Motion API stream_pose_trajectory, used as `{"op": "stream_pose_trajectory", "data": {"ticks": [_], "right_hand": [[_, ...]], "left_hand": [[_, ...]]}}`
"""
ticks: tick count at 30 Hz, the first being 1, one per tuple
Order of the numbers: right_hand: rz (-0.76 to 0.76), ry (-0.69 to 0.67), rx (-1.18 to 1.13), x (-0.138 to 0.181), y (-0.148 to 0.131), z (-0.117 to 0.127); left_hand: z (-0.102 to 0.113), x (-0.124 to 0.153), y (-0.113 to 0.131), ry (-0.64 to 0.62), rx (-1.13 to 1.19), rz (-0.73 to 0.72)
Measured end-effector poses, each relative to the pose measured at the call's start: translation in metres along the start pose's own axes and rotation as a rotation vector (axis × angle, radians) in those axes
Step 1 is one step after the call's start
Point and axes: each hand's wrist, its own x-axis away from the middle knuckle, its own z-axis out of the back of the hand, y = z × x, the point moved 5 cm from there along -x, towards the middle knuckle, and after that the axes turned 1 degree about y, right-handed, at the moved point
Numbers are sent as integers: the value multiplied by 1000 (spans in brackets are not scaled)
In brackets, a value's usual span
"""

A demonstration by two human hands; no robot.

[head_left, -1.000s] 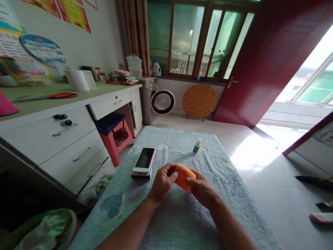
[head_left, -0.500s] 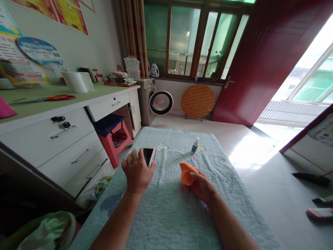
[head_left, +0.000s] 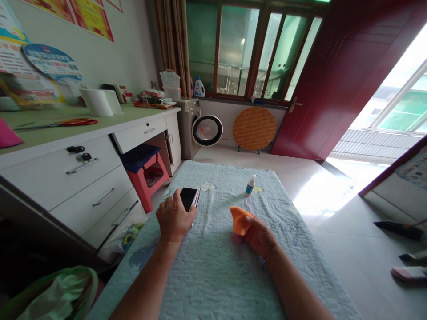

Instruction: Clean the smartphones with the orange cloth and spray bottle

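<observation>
On the quilted light-blue cover lies a smartphone (head_left: 189,197), its dark screen facing up and its lower part hidden by my fingers. My left hand (head_left: 175,218) is closed over its near end, with the index finger at the left edge and the thumb at the right. To the right, my right hand (head_left: 262,235) pinches a folded orange cloth (head_left: 240,221) between thumb and fingers, just above the cover. Beyond the cloth, a small spray bottle (head_left: 250,186) with a white top stands upright.
The blue cover (head_left: 213,275) spreads over the low surface before me. A desk (head_left: 140,120) with drawers runs along the left, a red stool (head_left: 147,173) tucked under it. Behind are a washing machine (head_left: 188,129) with its door open and a round wooden tabletop (head_left: 254,129).
My left hand has come slightly down and left, its fingers settling around the phone's edges. More of the screen shows now. The right hand and orange cloth stay almost still.
</observation>
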Motion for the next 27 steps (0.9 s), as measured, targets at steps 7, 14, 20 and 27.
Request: {"op": "stream_pose_trajectory", "data": {"ticks": [7, 14, 20, 27], "right_hand": [[24, 23, 15, -2, 3, 5], [21, 37, -32, -3, 0, 9], [130, 234, -68, -3, -11, 24], [206, 277, -25, -4, -16, 26]], "left_hand": [[7, 0, 1, 91, 121, -15], [25, 19, 35, 122, 405, -242], [5, 56, 73, -164, 623, -327], [-19, 64, 81, -319, 471, -280]]}}
